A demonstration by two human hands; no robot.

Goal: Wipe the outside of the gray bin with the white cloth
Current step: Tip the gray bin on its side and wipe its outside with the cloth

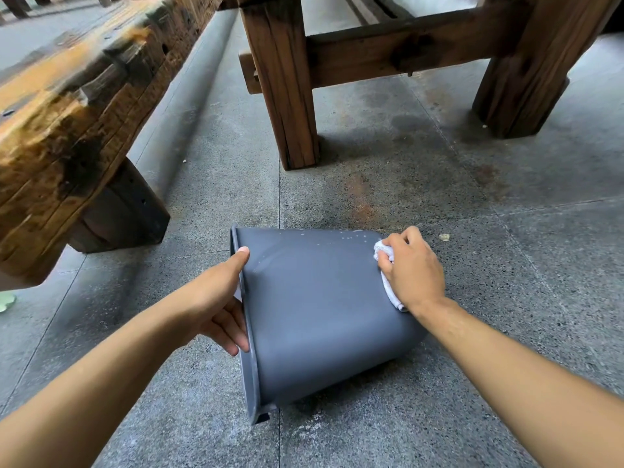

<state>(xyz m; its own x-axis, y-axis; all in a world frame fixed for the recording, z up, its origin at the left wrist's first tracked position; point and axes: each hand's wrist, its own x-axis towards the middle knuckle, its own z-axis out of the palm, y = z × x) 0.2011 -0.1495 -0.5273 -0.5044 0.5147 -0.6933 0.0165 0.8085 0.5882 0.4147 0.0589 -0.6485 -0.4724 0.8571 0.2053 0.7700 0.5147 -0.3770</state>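
Observation:
The gray bin [314, 305] lies on its side on the stone floor, with its open rim to the left and its base to the right. My left hand [216, 298] grips the rim, thumb on the outer wall and fingers curled inside. My right hand [412, 268] presses the bunched white cloth [386, 258] against the bin's outer wall near the base end. Most of the cloth is hidden under that hand. Small white specks dot the wall by the upper base edge.
A heavy wooden bench [67, 123] stands at the left, close to the bin's rim. Thick wooden table legs [287, 96] and a second leg [520, 72] rise behind the bin. The speckled stone floor [506, 265] shows stains. A pale green object [6, 300] sits at the left edge.

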